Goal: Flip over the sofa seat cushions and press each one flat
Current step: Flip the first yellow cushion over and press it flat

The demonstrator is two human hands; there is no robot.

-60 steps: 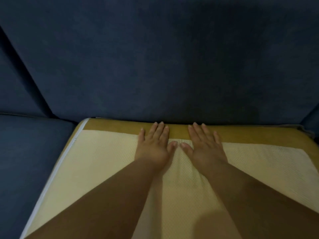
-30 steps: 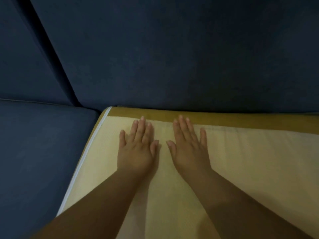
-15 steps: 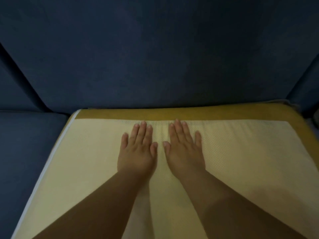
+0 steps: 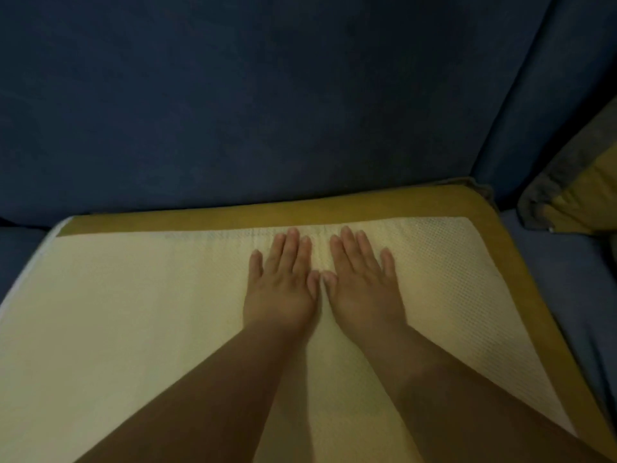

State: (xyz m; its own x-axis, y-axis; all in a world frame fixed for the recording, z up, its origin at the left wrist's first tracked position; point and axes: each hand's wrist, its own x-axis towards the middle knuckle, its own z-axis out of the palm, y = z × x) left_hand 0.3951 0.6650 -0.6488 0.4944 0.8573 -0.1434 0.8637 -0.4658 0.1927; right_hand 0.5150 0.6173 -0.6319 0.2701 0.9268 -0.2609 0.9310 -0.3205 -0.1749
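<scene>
A seat cushion (image 4: pixel 127 315) lies flat on the sofa with its cream mesh underside up and a mustard border along the back and right edges. My left hand (image 4: pixel 282 285) and my right hand (image 4: pixel 362 284) lie palm down side by side on its rear part, fingers straight, thumbs almost touching. Both press on the mesh just short of the mustard strip. Nothing is held in either hand.
The dark blue sofa backrest (image 4: pixel 250 105) rises right behind the cushion. A blue seat cushion (image 4: pixel 16 248) lies to the left, another blue seat surface (image 4: pixel 567 289) to the right. A grey and mustard pillow (image 4: pixel 577 192) leans at the far right.
My hands have shifted rightward along the cushion's back edge and closed up, thumbs now nearly meeting. The view has swung right, bringing the pillow into sight.
</scene>
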